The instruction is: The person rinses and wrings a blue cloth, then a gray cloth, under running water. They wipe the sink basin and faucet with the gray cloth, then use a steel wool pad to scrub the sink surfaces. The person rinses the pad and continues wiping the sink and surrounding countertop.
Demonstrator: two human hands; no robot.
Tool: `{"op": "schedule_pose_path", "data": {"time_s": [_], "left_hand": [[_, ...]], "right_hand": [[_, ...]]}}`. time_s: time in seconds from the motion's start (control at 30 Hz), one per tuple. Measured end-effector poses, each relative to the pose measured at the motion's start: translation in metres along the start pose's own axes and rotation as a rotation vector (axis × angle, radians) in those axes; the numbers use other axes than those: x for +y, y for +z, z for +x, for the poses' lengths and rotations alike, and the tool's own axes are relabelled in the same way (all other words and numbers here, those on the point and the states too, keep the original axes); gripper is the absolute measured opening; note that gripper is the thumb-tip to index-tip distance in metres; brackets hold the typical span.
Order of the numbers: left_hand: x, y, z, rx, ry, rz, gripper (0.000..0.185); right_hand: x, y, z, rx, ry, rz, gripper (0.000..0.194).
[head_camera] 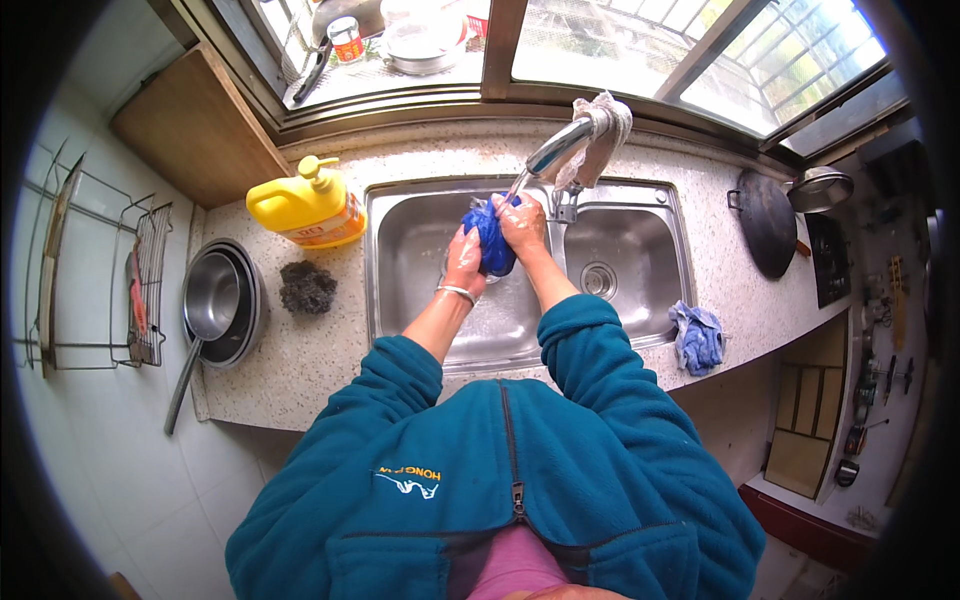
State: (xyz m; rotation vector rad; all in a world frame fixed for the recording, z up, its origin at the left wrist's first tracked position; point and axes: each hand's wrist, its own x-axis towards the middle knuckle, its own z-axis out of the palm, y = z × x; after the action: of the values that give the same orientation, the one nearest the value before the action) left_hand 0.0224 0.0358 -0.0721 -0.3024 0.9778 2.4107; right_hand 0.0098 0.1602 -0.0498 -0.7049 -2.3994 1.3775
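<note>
A wet blue cloth (495,244) is bunched between my hands over the left basin of a steel double sink (495,337). My left hand (466,259), with a bangle at the wrist, grips its left side. My right hand (523,221) grips its upper right side. Water runs from the chrome faucet (559,146) onto the cloth and my right hand. A pale rag is wrapped around the faucet's bend. Both hands look wet. The right basin (626,247) has a drain strainer (599,280) at its bottom.
Left of the sink are a yellow pump bottle (307,202), a dark scouring pad (308,288) and stacked metal pans (214,296). At the right lie a blue-and-white cloth (697,337) and a dark wok (766,223). A wooden board (199,127) leans at the back left corner.
</note>
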Motion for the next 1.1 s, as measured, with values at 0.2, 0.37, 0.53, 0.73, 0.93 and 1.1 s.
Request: {"op": "schedule_pose_path", "data": {"time_s": [0.2, 0.37, 0.53, 0.73, 0.93, 1.1], "left_hand": [[0.028, -0.009, -0.016, -0.227, -0.088, 0.097, 0.042], [0.046, -0.001, -0.023, -0.332, -0.348, 0.112, 0.048], [0.036, 0.001, -0.043, -0.2, -0.308, -0.134, 0.076], [0.035, -0.007, -0.06, -0.392, -0.399, -0.412, 0.068], [0.024, 0.002, -0.05, -0.333, -0.266, -0.278, 0.038], [0.017, 0.0, -0.035, -0.08, -0.239, -0.151, 0.028]], "right_hand": [[0.025, -0.027, -0.033, -0.465, 0.522, 1.23, 0.051], [0.018, -0.043, -0.038, -0.565, 0.359, 0.953, 0.052], [-0.016, -0.033, -0.058, -0.176, -0.187, 0.286, 0.033], [-0.065, -0.053, -0.133, -0.084, -0.891, -0.256, 0.033], [-0.077, -0.047, -0.127, 0.074, -0.935, -0.329, 0.028], [-0.056, -0.032, -0.097, 0.04, -0.628, -0.204, 0.027]]}}
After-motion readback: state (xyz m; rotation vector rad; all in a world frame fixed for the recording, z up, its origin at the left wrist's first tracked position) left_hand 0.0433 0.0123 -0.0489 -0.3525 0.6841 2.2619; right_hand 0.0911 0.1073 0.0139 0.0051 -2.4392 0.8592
